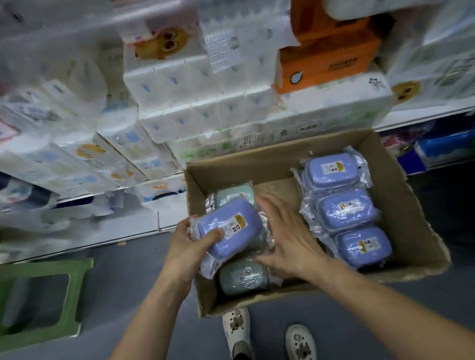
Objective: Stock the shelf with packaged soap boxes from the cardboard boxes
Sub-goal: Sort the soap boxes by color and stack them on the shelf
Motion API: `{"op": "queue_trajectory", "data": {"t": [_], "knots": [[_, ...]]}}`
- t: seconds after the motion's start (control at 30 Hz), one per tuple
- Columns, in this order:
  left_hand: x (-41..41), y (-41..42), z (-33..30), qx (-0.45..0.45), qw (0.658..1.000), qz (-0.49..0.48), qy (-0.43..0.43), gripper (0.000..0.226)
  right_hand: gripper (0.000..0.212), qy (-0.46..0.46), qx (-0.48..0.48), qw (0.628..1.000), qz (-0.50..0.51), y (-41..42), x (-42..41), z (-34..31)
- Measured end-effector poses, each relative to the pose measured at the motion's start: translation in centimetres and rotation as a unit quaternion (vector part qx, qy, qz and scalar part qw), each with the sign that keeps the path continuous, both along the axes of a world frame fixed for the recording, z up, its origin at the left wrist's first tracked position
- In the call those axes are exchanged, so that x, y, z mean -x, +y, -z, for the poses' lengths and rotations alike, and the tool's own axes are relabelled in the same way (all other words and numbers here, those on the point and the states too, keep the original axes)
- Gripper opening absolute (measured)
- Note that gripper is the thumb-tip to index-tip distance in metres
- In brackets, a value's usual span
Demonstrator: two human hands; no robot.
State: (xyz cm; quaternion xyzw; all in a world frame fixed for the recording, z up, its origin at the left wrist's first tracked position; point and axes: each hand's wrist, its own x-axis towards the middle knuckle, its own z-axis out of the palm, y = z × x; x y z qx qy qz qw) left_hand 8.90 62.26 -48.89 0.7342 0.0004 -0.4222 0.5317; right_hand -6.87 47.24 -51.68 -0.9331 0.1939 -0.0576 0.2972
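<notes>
A: Where is the purple soap box (230, 231)?
B: Over the cardboard box's (405, 198) near-left corner, clamped in the left hand (189, 247), thumb on top.
A: The right hand (285, 240)?
B: Fingers spread flat beside it, gripping nothing. Steady the far edge; lift clear of the wall.
A: Surroundings?
B: Green soap boxes (243, 277) beneath; purple stack (346, 210) right; tissue packs (210, 98) crowd the shelf beyond.

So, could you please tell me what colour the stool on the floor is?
Green; the stool shows best in the head view.
</notes>
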Motion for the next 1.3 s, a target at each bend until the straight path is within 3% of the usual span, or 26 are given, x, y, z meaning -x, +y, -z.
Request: {"op": "queue_trajectory", "data": {"t": [0.1,0.23,0.3,0.37,0.43,0.5,0.57,0.63,0.73,0.97,1.17,1.3], "knots": [[2.6,-2.2,-0.7,0.011,0.998,0.054,0.016,0.058,0.115,0.013,0.095,0.99,-0.105,-1.4,0.6,-1.7],[5.4,-4.3,-0.6,0.001,0.994,0.109,0.024,0.077,0.093,0.032,0.093,0.989,-0.107,-3.2,3.3,-2.2],[6.0,-4.2,-0.1,-0.057,0.982,0.15,-0.1,0.071,0.091,0.082,0.113,0.985,-0.097,-4.7,5.6,-1.9],[5.8,-2.9,0.8,-0.171,0.922,0.169,-0.305,0.069,0.091,0.17,0.124,0.974,-0.083,-6.7,8.3,-1.5],[5.2,-1.3,1.6,-0.247,0.87,0.147,-0.401,0.075,0.094,0.287,0.14,0.945,-0.073,-8.9,11.0,-0.9],[4.4,0.1,2.6,-0.297,0.861,0.145,-0.385,0.083,0.097,0.366,0.145,0.917,-0.064,-10.5,13.1,-0.1],[4.0,0.8,3.4,-0.316,0.878,0.142,-0.331,0.086,0.095,0.401,0.133,0.905,-0.053,-11.6,14.3,0.8],[3.9,1.0,4.0,-0.305,0.896,0.14,-0.291,0.075,0.093,0.408,0.126,0.904,-0.039,-12.1,14.7,1.7],[3.4,1.4,4.8,-0.328,0.883,0.152,-0.3,0.059,0.09,0.409,0.158,0.898,-0.031,-12.0,14.7,3.2],[1.8,1.6,5.2,-0.362,0.86,0.157,-0.323,0.06,0.091,0.459,0.22,0.859,-0.054,-11.1,14.6,3.7],[1.5,1.9,4.4,-0.323,0.887,0.219,-0.247,0.064,0.096,0.505,0.13,0.853,-0.013,-10.0,13.2,1.3],[1.2,2.9,1.2,-0.331,0.867,0.276,-0.25,0.08,0.072,0.491,0.102,0.865,0.0,-7.9,9.8,-3.6]]}}
